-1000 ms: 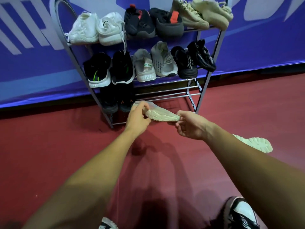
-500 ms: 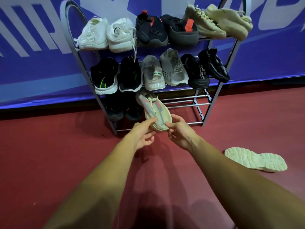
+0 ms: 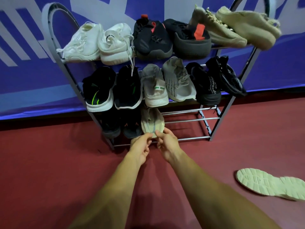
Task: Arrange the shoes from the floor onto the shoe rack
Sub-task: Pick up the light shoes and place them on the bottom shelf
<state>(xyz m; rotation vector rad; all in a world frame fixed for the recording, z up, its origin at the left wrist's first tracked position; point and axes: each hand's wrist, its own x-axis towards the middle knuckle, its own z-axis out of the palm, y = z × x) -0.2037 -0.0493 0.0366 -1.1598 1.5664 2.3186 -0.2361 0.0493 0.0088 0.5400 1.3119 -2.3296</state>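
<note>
Fingers (image 3: 148, 136) of left hand (image 3: 140, 147) and right hand (image 3: 168, 146) curled, pinching the heel of a beige shoe (image 3: 152, 123) from either side. Shoe toe-in on the bottom tier of the rack (image 3: 189, 138), just right of two dark shoes (image 3: 122, 128), under the grey pair (image 3: 166, 85) on the middle tier. Top and middle tiers with six shoes apiece. In front of the rack, to its right, on the red floor (image 3: 49, 171): one pale shoe (image 3: 270, 184), sole up, well apart.
</note>
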